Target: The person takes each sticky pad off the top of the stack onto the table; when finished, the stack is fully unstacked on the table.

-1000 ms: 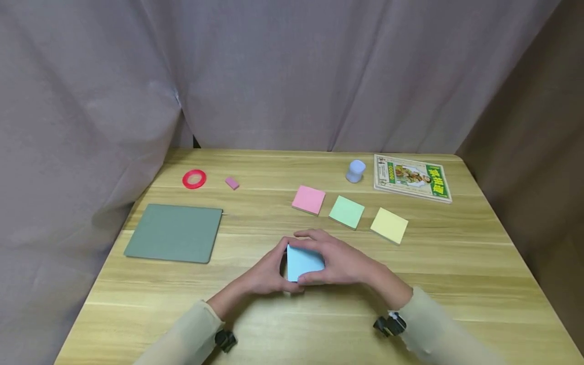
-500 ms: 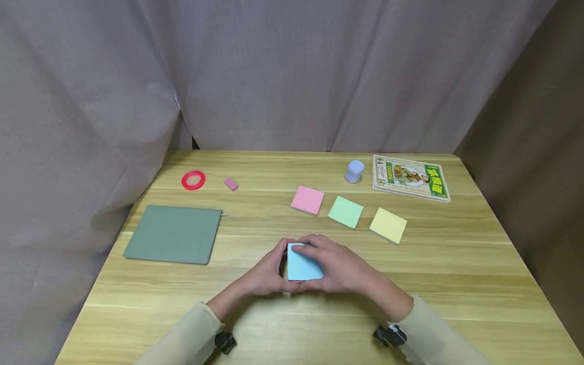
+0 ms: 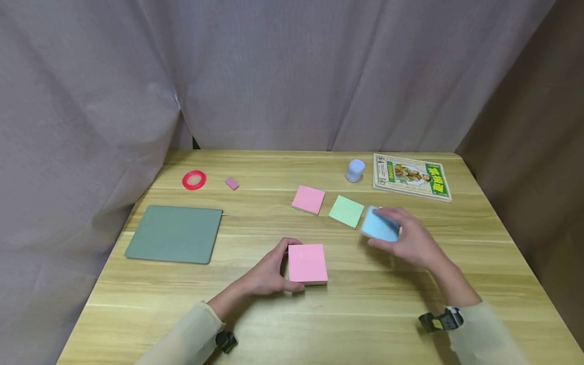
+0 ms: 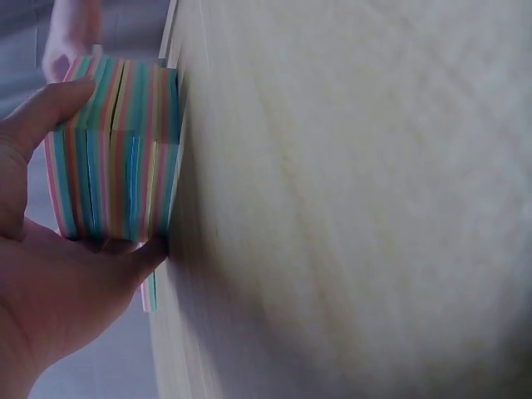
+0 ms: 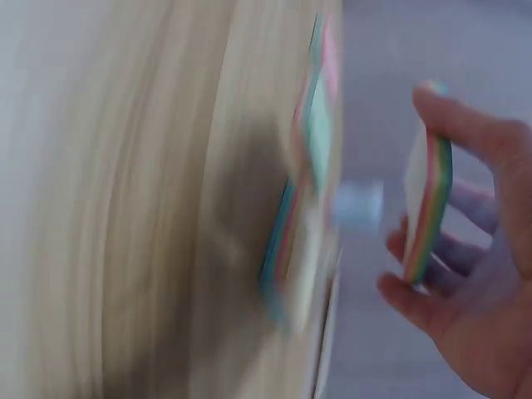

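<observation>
A thick stack of sticky notes with a pink top sits on the table in front of me. My left hand grips its left side, thumb at the near edge and fingers at the far one; the left wrist view shows its many coloured layers. Off to the right, my right hand holds a thinner blue-topped sticky note pad by its edges, raised above the table. In the right wrist view this pad shows banded edges, and a yellow pad lies below it, nearly hidden in the head view.
A pink pad and a green pad lie beyond the stack. Behind them stand a pale blue waisted object and an illustrated booklet. At left are a green notebook, a red ring and a small pink block.
My right hand has lifted the blue-topped pad off the stack and carried it right, over the yellow pad. The stack's pink top now shows. My left hand has stayed in place.
</observation>
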Demonstrator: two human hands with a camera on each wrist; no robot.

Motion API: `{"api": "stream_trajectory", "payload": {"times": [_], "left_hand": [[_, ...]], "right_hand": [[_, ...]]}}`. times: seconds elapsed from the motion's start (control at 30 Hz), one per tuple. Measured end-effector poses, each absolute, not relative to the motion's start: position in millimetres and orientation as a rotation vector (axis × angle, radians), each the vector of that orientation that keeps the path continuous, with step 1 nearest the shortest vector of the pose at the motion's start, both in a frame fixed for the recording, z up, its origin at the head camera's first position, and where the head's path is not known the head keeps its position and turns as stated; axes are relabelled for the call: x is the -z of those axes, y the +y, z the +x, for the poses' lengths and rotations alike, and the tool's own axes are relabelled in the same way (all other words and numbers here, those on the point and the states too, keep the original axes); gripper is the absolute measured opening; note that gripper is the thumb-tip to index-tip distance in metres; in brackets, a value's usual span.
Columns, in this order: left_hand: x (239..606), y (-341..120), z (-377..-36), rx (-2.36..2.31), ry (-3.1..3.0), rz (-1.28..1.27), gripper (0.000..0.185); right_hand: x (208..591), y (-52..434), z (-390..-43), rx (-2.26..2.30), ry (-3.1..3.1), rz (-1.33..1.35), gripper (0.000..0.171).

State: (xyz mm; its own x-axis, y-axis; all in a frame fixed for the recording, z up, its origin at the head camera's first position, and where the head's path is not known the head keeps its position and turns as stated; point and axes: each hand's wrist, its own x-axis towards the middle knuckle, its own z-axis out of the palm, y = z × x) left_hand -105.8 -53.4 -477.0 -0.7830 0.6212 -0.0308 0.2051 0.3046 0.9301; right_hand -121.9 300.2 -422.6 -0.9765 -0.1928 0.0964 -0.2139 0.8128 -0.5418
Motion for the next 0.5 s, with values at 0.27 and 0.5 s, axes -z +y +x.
{"api": "stream_trajectory", "payload": {"times": [0.27, 0.5], "left_hand": [[475.6, -52.8, -104.8, -1.47, 2.194, 0.725, 0.084], [475.4, -53.2, -105.6, -1.467, 2.199, 0.724, 0.084]], "right_hand": [[448.7, 397.7, -142.0, -0.721, -2.935, -0.254, 0.085], [471.8, 418.3, -147.0, -0.65, -2.964, -0.343, 0.082]]}}
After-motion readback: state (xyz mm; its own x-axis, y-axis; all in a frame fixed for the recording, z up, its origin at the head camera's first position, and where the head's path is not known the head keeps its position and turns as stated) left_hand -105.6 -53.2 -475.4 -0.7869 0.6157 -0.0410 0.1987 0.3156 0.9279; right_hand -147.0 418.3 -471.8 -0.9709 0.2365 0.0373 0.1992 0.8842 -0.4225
